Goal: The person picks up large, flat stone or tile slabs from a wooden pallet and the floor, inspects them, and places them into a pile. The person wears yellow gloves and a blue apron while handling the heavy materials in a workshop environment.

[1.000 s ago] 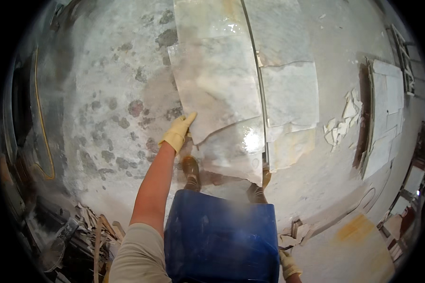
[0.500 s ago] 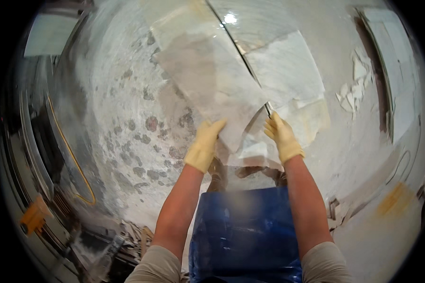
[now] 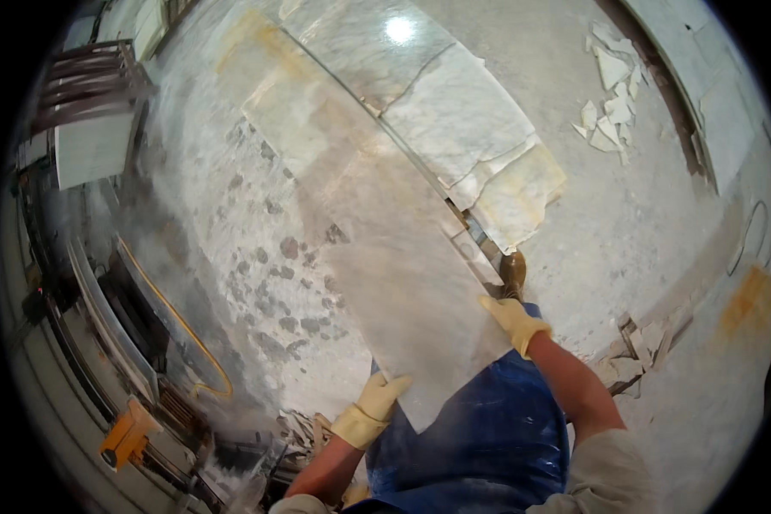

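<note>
A pale, thin stone slab (image 3: 411,300) with a broken, pointed near end reaches from my blue apron out over the floor. My left hand (image 3: 375,409), in a cream rubber glove, is closed on its left edge near that point. On the opposite edge, my right hand (image 3: 516,325) in a matching glove grips the slab, its fingers partly hidden. The slab's far part runs onto a larger pale piece with a yellowish end; where they meet I cannot tell. Along the right side lies a cracked, veined slab (image 3: 463,111), a narrow gap between them.
White stone shards (image 3: 612,94) lie on the floor at the far right, near leaning slabs (image 3: 728,94). A yellow hose (image 3: 176,317) and an orange-yellow device (image 3: 130,435) are at left. My brown boot (image 3: 512,272) stands by the slabs. Broken pieces (image 3: 638,351) lie at right.
The slab's near end has come back toward my body, over the apron, with both hands lower. My right hand has shifted along the right edge. The view has also turned.
</note>
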The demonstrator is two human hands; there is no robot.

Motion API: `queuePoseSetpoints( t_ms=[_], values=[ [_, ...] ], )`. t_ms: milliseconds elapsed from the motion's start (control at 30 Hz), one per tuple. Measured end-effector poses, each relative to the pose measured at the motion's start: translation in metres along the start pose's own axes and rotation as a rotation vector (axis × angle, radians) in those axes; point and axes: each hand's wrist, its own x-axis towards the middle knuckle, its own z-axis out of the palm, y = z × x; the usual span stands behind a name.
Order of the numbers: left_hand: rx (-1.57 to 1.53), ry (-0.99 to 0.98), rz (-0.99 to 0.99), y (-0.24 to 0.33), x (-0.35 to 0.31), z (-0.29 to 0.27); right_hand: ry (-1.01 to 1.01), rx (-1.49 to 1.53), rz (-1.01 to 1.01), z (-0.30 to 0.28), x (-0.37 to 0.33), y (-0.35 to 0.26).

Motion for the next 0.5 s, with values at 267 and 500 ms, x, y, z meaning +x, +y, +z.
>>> queuePoseSetpoints(
  t_ms=[267, 500],
  values=[
    [-0.299, -0.447, -0.086, -0.047, 0.162, 0.031, 0.634, -0.21, -0.148, -0.149, 0.011, -0.024],
    [-0.646, -0.417, -0.177, 0.002, 0.312, 0.114, 0.8, -0.368, -0.273, -0.241, 0.051, -0.14]
  ],
)
